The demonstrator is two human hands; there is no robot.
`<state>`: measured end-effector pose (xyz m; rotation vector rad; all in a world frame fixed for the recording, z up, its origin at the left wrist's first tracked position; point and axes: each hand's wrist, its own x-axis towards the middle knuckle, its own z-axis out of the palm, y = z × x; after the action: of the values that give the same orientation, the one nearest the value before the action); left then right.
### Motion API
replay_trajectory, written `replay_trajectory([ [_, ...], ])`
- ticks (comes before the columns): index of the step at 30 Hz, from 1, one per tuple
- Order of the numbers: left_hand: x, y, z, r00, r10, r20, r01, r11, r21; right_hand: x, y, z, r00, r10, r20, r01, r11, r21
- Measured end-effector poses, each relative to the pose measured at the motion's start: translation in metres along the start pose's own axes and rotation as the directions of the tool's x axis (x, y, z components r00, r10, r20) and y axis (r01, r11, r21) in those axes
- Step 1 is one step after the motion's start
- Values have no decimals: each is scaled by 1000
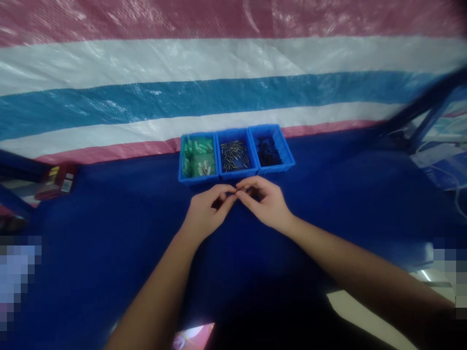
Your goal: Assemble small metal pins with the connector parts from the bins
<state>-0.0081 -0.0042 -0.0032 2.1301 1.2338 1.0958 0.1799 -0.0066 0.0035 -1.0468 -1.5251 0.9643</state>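
My left hand [208,209] and my right hand [265,200] meet fingertip to fingertip above the blue table, just in front of three bins. Both are pinched closed, and what lies between the fingertips is too small and hidden to name. The left blue bin [199,181] holds green-tinted packets with small white pieces. Thin metal pin-like parts [234,154] fill the middle blue bin [239,174]. Dark small parts [268,149] lie in the right blue bin [286,164], too dim to identify.
A dark blue tabletop [120,214] stretches to both sides. Behind it hangs a red, white and blue striped sheet [146,99]. A dark red box [56,181] sits at the left edge. Blue frame posts [419,104] and a pale blue package [447,167] are at the right.
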Motion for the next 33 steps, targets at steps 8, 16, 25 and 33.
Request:
replay_trajectory([
  [8, 2, 1, -7, 996, -53, 66, 48, 997, 68, 0, -3, 1, 999, 32, -18, -32, 999, -6],
  [16, 2, 1, -5, 997, -70, -15, 70, 997, 38, 1, -4, 0, 998, 48, -39, -50, 998, -47],
  [25, 2, 0, -9, 995, -78, 62, 74, 995, 67, 2, -5, 0, 993, 47, -109, -48, 999, -10],
  [33, 3, 0, -9, 992, -124, 26, 121, 989, 79, 13, 4, -8, 900, 119, -419, -73, 990, 124],
])
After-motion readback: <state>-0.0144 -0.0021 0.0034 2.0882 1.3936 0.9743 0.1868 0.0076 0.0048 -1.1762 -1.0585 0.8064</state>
